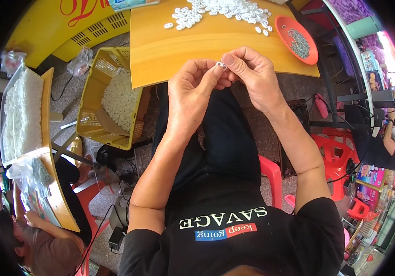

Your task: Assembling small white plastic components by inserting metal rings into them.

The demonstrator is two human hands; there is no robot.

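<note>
A small white oval plastic piece with two holes is pinched between the fingertips of both my hands, above the near edge of the wooden table. My left hand grips it from the left with thumb and bent fingers. From the other side, my right hand closes thumb and forefinger on it. The fingers hide part of the piece. Farther back lies a loose pile of similar white pieces. To the right sits a red plate holding small grey metal parts, too small to tell exactly.
Left of the table stands a yellow plastic basket with many white pieces. A packet lies at the table's back left. Farther left, a person sits at another table bearing a clear bag of white pieces. Red stools stand right.
</note>
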